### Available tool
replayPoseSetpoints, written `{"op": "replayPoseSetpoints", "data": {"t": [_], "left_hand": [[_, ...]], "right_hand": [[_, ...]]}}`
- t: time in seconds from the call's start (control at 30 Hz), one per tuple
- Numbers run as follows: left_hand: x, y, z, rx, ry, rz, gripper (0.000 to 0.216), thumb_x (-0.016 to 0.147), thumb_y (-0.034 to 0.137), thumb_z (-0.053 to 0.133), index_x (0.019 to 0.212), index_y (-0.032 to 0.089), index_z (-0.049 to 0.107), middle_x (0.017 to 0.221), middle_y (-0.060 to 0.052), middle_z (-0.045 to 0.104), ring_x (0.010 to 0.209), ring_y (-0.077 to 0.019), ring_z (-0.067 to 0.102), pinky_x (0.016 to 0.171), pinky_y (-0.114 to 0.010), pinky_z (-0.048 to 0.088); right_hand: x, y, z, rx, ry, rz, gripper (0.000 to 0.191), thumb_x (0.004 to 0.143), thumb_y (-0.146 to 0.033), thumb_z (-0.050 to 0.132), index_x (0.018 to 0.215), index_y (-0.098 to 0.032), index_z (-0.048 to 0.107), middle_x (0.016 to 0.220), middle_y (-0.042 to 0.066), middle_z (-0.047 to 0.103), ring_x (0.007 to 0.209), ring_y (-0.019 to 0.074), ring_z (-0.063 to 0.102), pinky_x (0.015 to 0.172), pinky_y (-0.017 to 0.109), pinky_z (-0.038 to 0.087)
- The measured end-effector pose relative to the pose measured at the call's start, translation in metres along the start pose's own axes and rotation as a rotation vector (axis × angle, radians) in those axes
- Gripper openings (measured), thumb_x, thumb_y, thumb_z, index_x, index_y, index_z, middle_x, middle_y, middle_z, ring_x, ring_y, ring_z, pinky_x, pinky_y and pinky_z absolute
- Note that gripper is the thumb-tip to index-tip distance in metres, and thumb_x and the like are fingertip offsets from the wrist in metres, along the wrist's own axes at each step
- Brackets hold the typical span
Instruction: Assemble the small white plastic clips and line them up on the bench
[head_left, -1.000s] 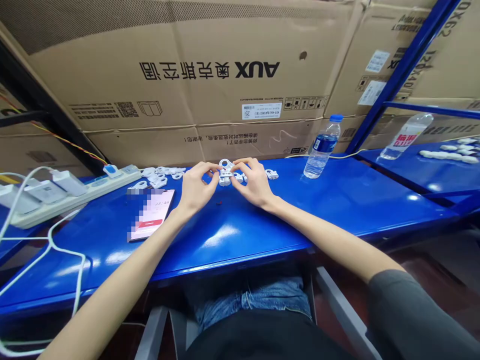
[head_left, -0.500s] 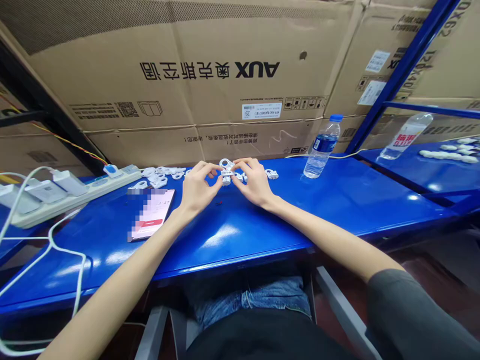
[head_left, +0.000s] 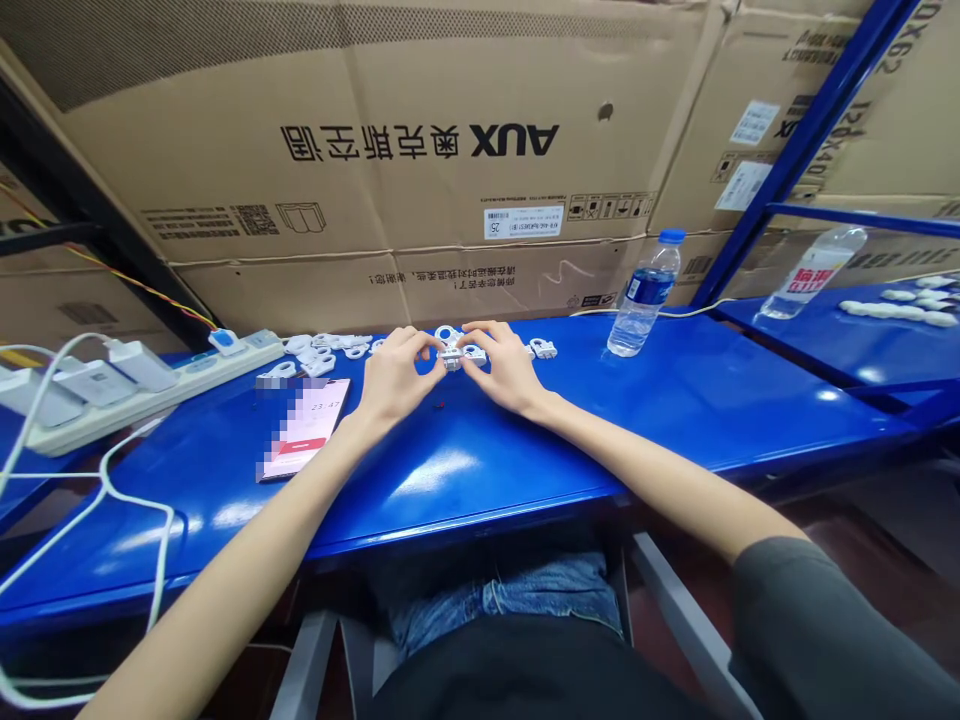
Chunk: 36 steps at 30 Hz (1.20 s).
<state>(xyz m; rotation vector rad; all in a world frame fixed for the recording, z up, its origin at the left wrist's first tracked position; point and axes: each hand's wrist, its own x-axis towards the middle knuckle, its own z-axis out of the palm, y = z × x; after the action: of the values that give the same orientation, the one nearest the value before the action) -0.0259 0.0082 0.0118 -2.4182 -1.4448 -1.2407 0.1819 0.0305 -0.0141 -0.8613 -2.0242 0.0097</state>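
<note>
Both hands meet over the far middle of the blue table. My left hand and my right hand each pinch one side of a small white plastic part with a ring on top, held low, close to the tabletop. The fingers of both hands are curled around it. More white plastic parts lie in a loose heap to the left of my hands, and one white piece lies just right of my right hand.
A phone lies face up left of my left wrist. A power strip with chargers and white cables sits at the far left. A water bottle stands at the right. Cardboard boxes wall off the back.
The white part has come down from slightly above the table to near its surface, and my fingers have closed in tighter around it.
</note>
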Motion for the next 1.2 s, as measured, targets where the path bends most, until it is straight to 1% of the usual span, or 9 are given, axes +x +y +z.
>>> {"op": "replayPoseSetpoints", "data": {"t": [0.1, 0.23, 0.37, 0.5, 0.7, 0.8, 1.0, 1.1, 1.2], "left_hand": [[0.001, -0.011, 0.001, 0.081, -0.027, -0.029, 0.011, 0.087, 0.029, 0.067, 0.092, 0.023, 0.072, 0.082, -0.004, 0.063, 0.086, -0.0256, 0.06, 0.079, -0.036, 0.046], [0.001, -0.024, 0.001, 0.233, -0.072, -0.127, 0.009, 0.086, 0.03, 0.067, 0.091, 0.023, 0.072, 0.085, -0.006, 0.067, 0.091, -0.028, 0.061, 0.079, -0.036, 0.047], [0.002, -0.03, -0.001, 0.345, -0.206, -0.254, 0.017, 0.09, 0.031, 0.064, 0.099, 0.021, 0.074, 0.097, -0.009, 0.073, 0.103, -0.0305, 0.063, 0.089, -0.039, 0.05], [0.003, -0.033, -0.002, 0.355, -0.293, -0.288, 0.022, 0.091, 0.03, 0.063, 0.105, 0.019, 0.076, 0.106, -0.011, 0.075, 0.111, -0.0328, 0.064, 0.097, -0.042, 0.05], [0.002, -0.037, 0.002, 0.365, -0.315, -0.291, 0.026, 0.092, 0.03, 0.061, 0.108, 0.018, 0.078, 0.107, -0.013, 0.075, 0.109, -0.0342, 0.065, 0.093, -0.044, 0.052], [0.001, -0.036, 0.001, 0.363, -0.313, -0.291, 0.027, 0.091, 0.031, 0.062, 0.109, 0.02, 0.079, 0.111, -0.013, 0.075, 0.112, -0.0348, 0.065, 0.095, -0.044, 0.052], [0.007, -0.033, -0.013, 0.367, -0.277, -0.39, 0.035, 0.085, 0.023, 0.06, 0.116, 0.019, 0.075, 0.113, -0.012, 0.075, 0.108, -0.0324, 0.068, 0.095, -0.043, 0.054], [0.007, -0.032, -0.02, 0.437, -0.304, -0.432, 0.035, 0.084, 0.022, 0.062, 0.115, 0.015, 0.075, 0.116, -0.017, 0.073, 0.116, -0.0382, 0.066, 0.097, -0.048, 0.054], [0.003, -0.03, -0.023, 0.532, -0.375, -0.439, 0.032, 0.083, 0.019, 0.064, 0.112, 0.013, 0.076, 0.124, -0.022, 0.07, 0.124, -0.0427, 0.061, 0.099, -0.052, 0.053]], "right_hand": [[-0.001, 0.0, 0.0, -0.019, -0.05, 0.013, 0.022, 0.097, -0.026, 0.066, 0.118, -0.022, 0.07, 0.139, 0.011, 0.066, 0.129, 0.0291, 0.058, 0.107, 0.047, 0.049], [-0.002, -0.003, -0.001, -0.058, -0.076, 0.026, 0.024, 0.097, -0.024, 0.064, 0.12, -0.022, 0.07, 0.141, 0.012, 0.064, 0.13, 0.0299, 0.057, 0.106, 0.047, 0.049], [-0.002, -0.004, -0.002, -0.092, -0.091, 0.03, 0.025, 0.097, -0.024, 0.063, 0.121, -0.022, 0.07, 0.141, 0.012, 0.063, 0.13, 0.0306, 0.057, 0.105, 0.047, 0.049], [-0.002, -0.004, -0.003, -0.109, -0.107, 0.028, 0.026, 0.098, -0.025, 0.062, 0.122, -0.023, 0.07, 0.142, 0.012, 0.063, 0.13, 0.0308, 0.057, 0.107, 0.048, 0.048], [-0.001, -0.004, -0.004, -0.107, -0.113, 0.028, 0.026, 0.098, -0.025, 0.061, 0.123, -0.022, 0.069, 0.142, 0.012, 0.062, 0.131, 0.0309, 0.055, 0.11, 0.049, 0.047], [-0.001, -0.004, -0.004, -0.109, -0.112, 0.034, 0.026, 0.098, -0.025, 0.06, 0.122, -0.023, 0.069, 0.142, 0.012, 0.062, 0.131, 0.0303, 0.055, 0.11, 0.049, 0.047], [-0.001, -0.004, -0.004, -0.121, -0.093, 0.028, 0.025, 0.098, -0.025, 0.061, 0.121, -0.023, 0.069, 0.141, 0.011, 0.063, 0.132, 0.0302, 0.055, 0.106, 0.047, 0.047], [-0.001, -0.004, -0.005, -0.128, -0.095, 0.027, 0.025, 0.098, -0.025, 0.06, 0.121, -0.023, 0.069, 0.142, 0.012, 0.063, 0.133, 0.0307, 0.054, 0.106, 0.048, 0.047], [-0.001, -0.004, -0.006, -0.125, -0.094, 0.024, 0.024, 0.099, -0.025, 0.059, 0.121, -0.022, 0.069, 0.142, 0.013, 0.063, 0.132, 0.0309, 0.055, 0.106, 0.048, 0.047]]}}
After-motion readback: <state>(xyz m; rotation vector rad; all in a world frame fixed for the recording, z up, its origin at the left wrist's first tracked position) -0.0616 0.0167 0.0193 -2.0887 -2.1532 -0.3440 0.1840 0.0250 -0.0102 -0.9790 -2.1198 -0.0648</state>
